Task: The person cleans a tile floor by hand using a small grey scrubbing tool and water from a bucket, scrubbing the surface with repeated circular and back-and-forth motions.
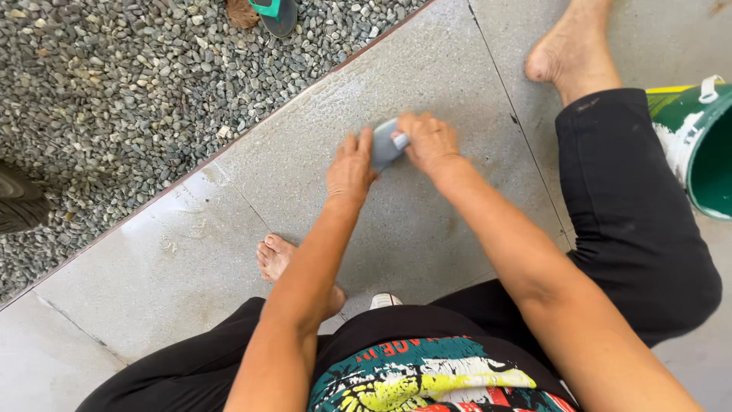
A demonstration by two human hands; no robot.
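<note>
I squat over a wet grey tiled floor. My left hand grips a small grey shoe or sandal from its left side. My right hand is closed on a small brush with a pale handle, pressed against the grey shoe. Both hands meet over the tile in the middle of the view. Most of the shoe and the brush is hidden by my fingers.
A green bucket stands at the right edge. My bare feet rest on the tile. A gravel bed lies to the upper left, with a green sandal at its top and a dark tyre-like object at far left.
</note>
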